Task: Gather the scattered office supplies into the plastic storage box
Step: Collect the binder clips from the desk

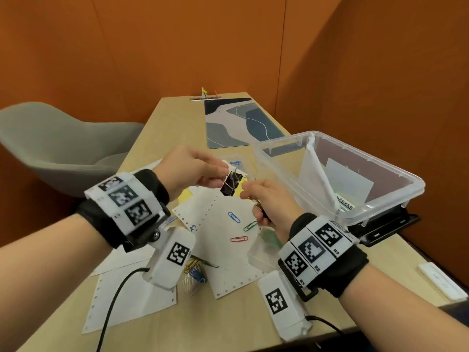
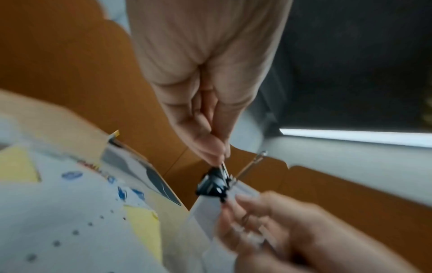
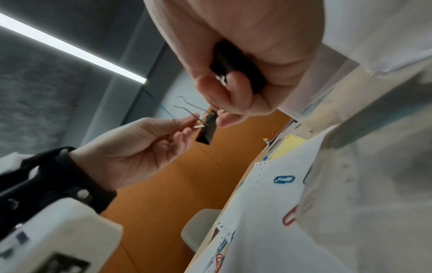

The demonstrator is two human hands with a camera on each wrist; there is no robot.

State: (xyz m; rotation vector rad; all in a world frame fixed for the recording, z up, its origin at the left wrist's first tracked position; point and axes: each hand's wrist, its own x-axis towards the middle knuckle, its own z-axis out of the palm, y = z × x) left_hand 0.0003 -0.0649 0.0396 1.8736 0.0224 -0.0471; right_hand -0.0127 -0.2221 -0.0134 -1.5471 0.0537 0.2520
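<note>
Two hands meet above the worktop (image 1: 162, 323): our left hand (image 1: 189, 168) pinches the black metal binder clip's (image 1: 230, 185) wire handle, our right hand (image 1: 269, 204) clutches another, so we should carry both over the clear plastic storage box (image 1: 380, 212) before letting go.

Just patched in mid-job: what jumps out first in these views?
Both hands meet above the table's middle: the left hand pinches a black binder clip by its wire handle, and the right hand reaches to it while gripping another black clip. The clear box stands tilted at right. Coloured paper clips lie scattered on white sheets below the hands.
</note>
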